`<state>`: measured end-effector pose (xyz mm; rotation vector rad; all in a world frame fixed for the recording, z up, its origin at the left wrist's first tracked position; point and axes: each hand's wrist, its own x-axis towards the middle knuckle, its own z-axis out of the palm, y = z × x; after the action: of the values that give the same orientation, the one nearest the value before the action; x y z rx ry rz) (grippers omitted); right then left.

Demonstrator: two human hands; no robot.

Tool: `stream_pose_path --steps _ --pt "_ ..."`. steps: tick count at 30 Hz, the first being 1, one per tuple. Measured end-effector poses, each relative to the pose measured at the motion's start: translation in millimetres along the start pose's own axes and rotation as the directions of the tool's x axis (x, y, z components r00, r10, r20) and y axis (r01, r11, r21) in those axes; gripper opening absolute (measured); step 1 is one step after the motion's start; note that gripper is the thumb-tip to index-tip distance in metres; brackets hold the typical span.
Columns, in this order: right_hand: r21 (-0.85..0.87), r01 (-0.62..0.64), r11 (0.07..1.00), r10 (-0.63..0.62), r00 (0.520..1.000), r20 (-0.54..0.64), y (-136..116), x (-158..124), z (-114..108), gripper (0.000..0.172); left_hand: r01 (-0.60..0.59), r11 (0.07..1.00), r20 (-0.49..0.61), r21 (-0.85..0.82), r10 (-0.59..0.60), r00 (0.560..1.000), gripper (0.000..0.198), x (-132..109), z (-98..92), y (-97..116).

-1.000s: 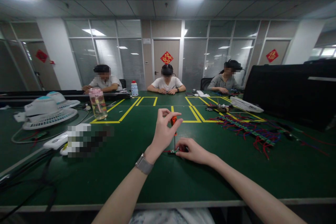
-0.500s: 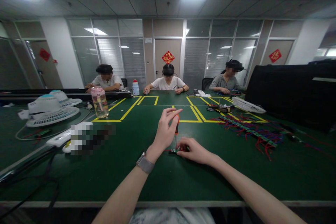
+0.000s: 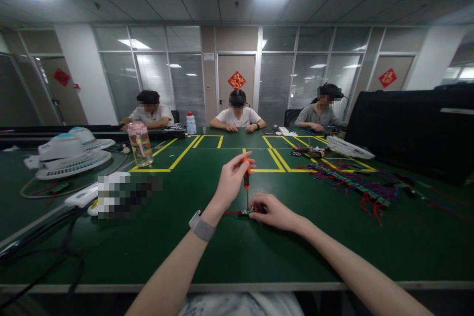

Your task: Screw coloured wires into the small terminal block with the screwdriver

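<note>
My left hand [image 3: 234, 175] is closed around the top of an orange and black screwdriver [image 3: 247, 177], which stands upright. Its thin shaft runs down to a small green circuit board [image 3: 243, 213] lying on the green table. Beside the shaft, my right hand [image 3: 272, 211] pinches the right end of the board, thumb and fingers closed low against the tabletop. A red wire [image 3: 232, 213] leads off the board to the left. My right fingertips partly hide the board, and the exact spot where the screwdriver tip touches is too small to make out.
Several wired circuit boards [image 3: 351, 182] form a strip on the right, before a black case [image 3: 411, 133]. At left are white fans [image 3: 74, 158], a drink bottle [image 3: 139, 145], a power strip [image 3: 98, 189] and cables. Three people sit across the green table [image 3: 166, 252].
My left hand has shifted slightly left and its grip on the screwdriver has turned, showing more of the orange handle. My right hand stays put. The middle person's hand has drawn in.
</note>
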<state>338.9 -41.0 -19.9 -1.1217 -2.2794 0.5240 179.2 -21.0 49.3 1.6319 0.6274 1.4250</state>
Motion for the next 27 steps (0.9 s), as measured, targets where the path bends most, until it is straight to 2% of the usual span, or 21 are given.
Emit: stream_pose_path --steps 2,4,6,8,10,12,14,17,19,22,23,25,27 --pt "-0.003 0.006 1.0 -0.006 1.0 0.0 0.3 0.3 0.2 0.012 -0.048 0.994 0.007 0.1 0.047 0.999 0.03 -2.5 1.1 3.2" --pt "-0.007 0.011 1.0 -0.011 1.0 -0.005 0.0 0.5 0.5 0.011 -0.15 0.956 -0.02 0.253 0.16 0.987 0.025 -5.7 2.5 5.5" --pt "-0.007 0.006 1.0 -0.006 1.0 -0.008 -0.4 0.6 0.8 0.01 -0.217 0.923 -0.031 0.319 0.239 0.971 0.022 -8.0 4.1 6.8" --pt "-0.003 0.002 1.0 -0.002 1.0 -0.005 -0.4 0.4 0.9 0.01 -0.201 0.953 -0.013 0.227 0.21 0.978 0.025 -8.3 5.4 7.6" --pt "0.002 0.006 1.0 -0.006 1.0 -0.002 0.2 0.2 0.9 0.01 -0.12 0.991 0.025 0.053 0.119 0.993 0.029 -7.1 5.8 8.1" --pt "0.001 0.012 1.0 -0.012 1.0 -0.004 1.3 0.2 1.0 0.011 -0.058 0.998 0.036 -0.01 0.058 0.998 0.029 -5.6 4.8 8.0" --pt "-0.001 0.011 1.0 -0.011 1.0 -0.008 2.7 0.5 1.3 0.011 -0.086 0.992 -0.014 0.089 0.088 0.996 0.023 -4.5 2.9 7.1" --pt "0.001 0.012 1.0 -0.012 1.0 -0.006 4.8 1.0 2.0 0.011 -0.173 0.944 -0.101 0.28 0.208 0.973 0.018 -3.6 0.7 5.0" --pt "0.0 0.019 1.0 -0.019 1.0 -0.009 5.8 1.0 2.1 0.012 -0.173 0.952 -0.094 0.251 0.202 0.975 0.021 -2.9 0.6 4.2" --pt "0.0 0.024 1.0 -0.024 1.0 -0.012 6.3 0.5 2.1 0.012 -0.084 0.995 0.013 0.051 0.083 0.996 0.029 -2.7 2.0 4.3" --pt "0.002 0.024 1.0 -0.024 1.0 -0.009 6.4 0.4 2.2 0.011 -0.069 0.997 0.04 0.029 0.068 0.997 0.029 -3.2 2.6 4.7" --pt "0.007 0.02 1.0 -0.02 1.0 -0.003 6.3 0.5 2.5 0.01 -0.117 0.988 0.041 0.098 0.113 0.993 0.027 -5.3 3.7 5.5" --pt "0.011 0.017 1.0 -0.017 1.0 -0.001 6.4 1.0 3.0 0.009 -0.213 0.948 0.009 0.234 0.217 0.976 0.021 -7.8 4.5 6.4"
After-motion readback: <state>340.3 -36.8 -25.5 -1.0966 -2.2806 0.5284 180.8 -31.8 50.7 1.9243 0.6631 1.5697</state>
